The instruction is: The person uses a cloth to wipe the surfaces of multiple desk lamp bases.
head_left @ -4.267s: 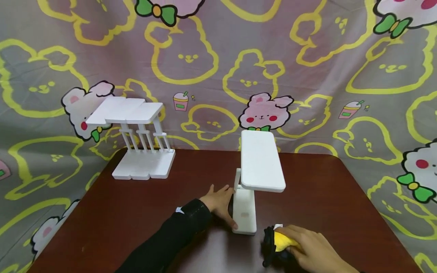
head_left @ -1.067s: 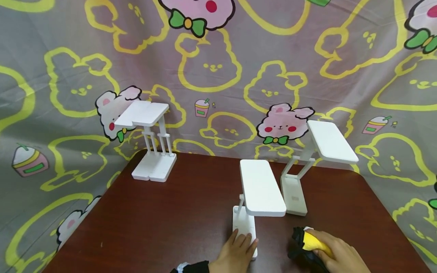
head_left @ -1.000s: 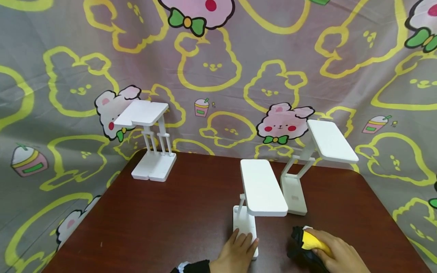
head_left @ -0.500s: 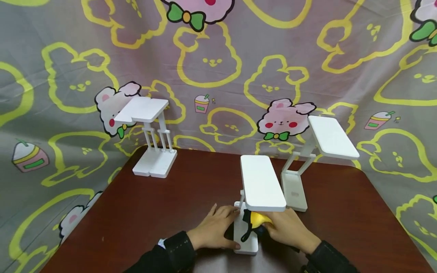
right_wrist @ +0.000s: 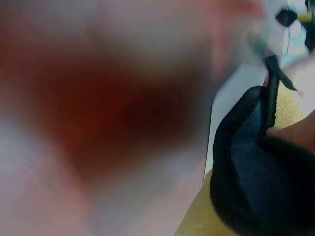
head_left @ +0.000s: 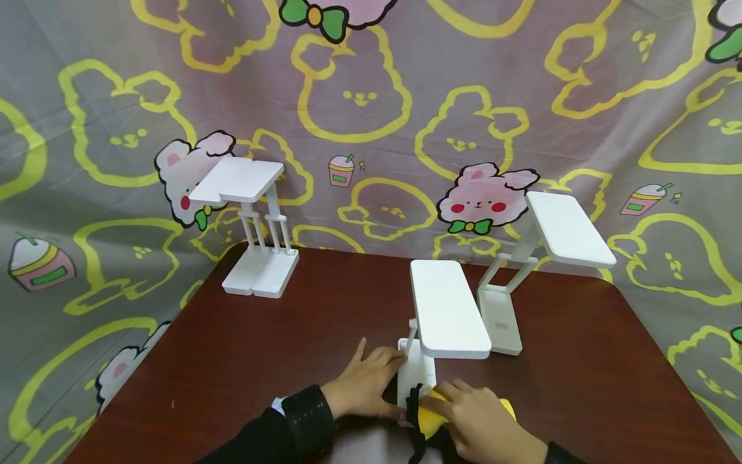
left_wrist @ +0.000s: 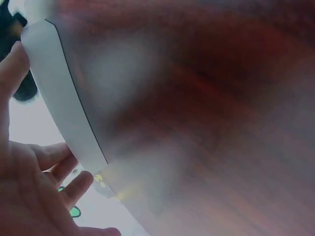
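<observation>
A white folding desk lamp (head_left: 452, 309) stands at the middle of the table, its flat head tilted over its base. My left hand (head_left: 368, 383) holds the left side of that base, thumb at the front and fingers farther back. In the left wrist view the thumb and fingers lie along the lamp base (left_wrist: 64, 93). My right hand (head_left: 484, 419) grips a yellow and black cloth (head_left: 430, 415) against the front end of the base, which it partly covers. The right wrist view shows the dark side of the cloth (right_wrist: 256, 157) bunched beside the white base.
Another unfolded white lamp (head_left: 500, 319) stands behind to the right. Two more white lamps (head_left: 261, 270) stand side by side at the back left of the brown table (head_left: 324, 303). A patterned curtain (head_left: 359, 71) hangs behind.
One lamp has gone from the back-left row to the middle; the earlier middle lamp is at the right. My left hand shifted to the base's side. My right hand brought the cloth onto its front.
</observation>
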Demonstrator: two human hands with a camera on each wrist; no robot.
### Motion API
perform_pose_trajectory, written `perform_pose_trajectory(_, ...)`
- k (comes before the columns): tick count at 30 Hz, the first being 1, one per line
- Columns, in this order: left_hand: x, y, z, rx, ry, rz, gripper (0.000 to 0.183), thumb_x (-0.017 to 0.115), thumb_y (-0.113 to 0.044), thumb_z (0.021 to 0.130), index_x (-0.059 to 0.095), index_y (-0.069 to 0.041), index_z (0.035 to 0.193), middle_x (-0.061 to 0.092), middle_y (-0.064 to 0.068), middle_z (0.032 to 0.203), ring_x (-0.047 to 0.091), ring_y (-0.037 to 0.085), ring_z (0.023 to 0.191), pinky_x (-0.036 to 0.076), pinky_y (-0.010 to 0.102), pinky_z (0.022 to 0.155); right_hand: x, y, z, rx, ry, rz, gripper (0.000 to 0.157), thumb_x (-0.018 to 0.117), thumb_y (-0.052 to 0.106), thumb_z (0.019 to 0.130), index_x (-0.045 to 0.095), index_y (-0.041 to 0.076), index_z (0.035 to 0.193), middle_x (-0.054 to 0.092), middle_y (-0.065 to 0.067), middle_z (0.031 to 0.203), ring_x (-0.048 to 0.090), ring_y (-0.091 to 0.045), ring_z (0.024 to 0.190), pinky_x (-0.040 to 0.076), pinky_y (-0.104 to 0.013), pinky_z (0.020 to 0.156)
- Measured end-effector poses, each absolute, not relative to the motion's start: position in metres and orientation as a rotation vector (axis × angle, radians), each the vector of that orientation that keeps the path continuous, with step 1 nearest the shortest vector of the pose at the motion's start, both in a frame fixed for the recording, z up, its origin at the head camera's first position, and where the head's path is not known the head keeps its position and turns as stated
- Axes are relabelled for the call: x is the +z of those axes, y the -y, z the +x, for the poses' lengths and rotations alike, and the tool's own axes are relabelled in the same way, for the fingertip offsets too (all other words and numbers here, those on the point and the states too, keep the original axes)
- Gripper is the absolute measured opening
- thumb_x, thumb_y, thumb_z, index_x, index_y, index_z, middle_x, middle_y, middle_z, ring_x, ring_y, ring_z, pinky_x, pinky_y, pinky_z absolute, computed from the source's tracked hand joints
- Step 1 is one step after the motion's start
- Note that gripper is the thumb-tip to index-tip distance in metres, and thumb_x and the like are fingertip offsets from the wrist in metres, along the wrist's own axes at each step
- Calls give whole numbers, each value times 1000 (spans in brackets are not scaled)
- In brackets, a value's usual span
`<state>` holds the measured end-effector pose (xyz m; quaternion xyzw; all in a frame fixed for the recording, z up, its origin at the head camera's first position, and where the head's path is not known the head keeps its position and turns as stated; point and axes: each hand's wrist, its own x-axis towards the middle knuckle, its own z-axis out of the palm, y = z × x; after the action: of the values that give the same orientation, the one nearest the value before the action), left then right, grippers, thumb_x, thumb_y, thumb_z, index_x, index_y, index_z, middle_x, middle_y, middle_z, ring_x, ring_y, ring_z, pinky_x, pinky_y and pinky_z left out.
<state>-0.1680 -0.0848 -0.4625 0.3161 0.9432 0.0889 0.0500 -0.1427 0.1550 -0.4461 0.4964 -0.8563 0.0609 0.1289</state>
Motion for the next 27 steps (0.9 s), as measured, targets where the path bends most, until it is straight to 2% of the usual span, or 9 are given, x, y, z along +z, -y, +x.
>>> perform_pose_trajectory(4, -458, 85, -168, 250, -2873, 941, 91, 65, -65, 74, 43, -12, 145, 37, 1, 146, 29, 18, 135, 15, 61, 107, -445, -157, -137, 224, 2463, 1479, 45, 67, 6, 66, 69, 25, 108, 60, 8, 96, 56, -9, 76, 36, -16, 41)
perform_pose_trajectory(9, -455, 84, -168, 315, -2822, 924, 93, 64, -66, 75, 41, -11, 146, 35, 2, 148, 29, 19, 135, 16, 61, 107, -445, -153, -158, 210, 2586, 1363, 41, 64, 6, 76, 70, 24, 112, 63, 5, 104, 58, -12, 83, 34, -17, 41)
perform_pose_trajectory(14, -456, 81, -169, 340, -2809, 906, 97, 64, -68, 73, 40, -9, 146, 35, 2, 147, 30, 19, 135, 18, 60, 106, -451, -147, -184, 176, 2571, 1262, 44, 63, 2, 76, 69, 22, 115, 64, 0, 115, 57, -12, 87, 45, -27, 59)
perform_pose_trajectory(17, -457, 80, -170, 331, -2819, 890, 100, 64, -69, 71, 40, -9, 147, 36, 2, 147, 31, 19, 134, 18, 60, 106, -453, -145, -191, 174, 2558, 1222, 46, 62, 1, 76, 68, 22, 117, 63, -2, 118, 57, -13, 91, 47, -34, 69)
perform_pose_trajectory(18, -457, 80, -170, 327, -2820, 887, 100, 64, -69, 71, 40, -9, 147, 36, 2, 147, 31, 19, 134, 17, 60, 106, -454, -145, -191, 180, 2554, 1220, 46, 62, 1, 75, 69, 22, 116, 63, -2, 118, 57, -14, 91, 47, -35, 69)
perform_pose_trajectory(24, -457, 80, -171, 315, -2830, 886, 97, 65, -69, 70, 42, -11, 145, 38, 2, 146, 31, 19, 134, 14, 61, 107, -452, -149, -166, 159, 2522, 1304, 41, 63, 4, 74, 71, 21, 111, 62, 1, 108, 57, -14, 84, 43, -23, 46)
perform_pose_trajectory(27, -457, 81, -170, 319, -2837, 882, 95, 68, -66, 70, 43, -12, 145, 38, 2, 146, 32, 19, 134, 15, 61, 107, -451, -152, -149, 182, 2510, 1374, 41, 62, 5, 75, 71, 23, 110, 61, 3, 103, 56, -13, 82, 43, -20, 43)
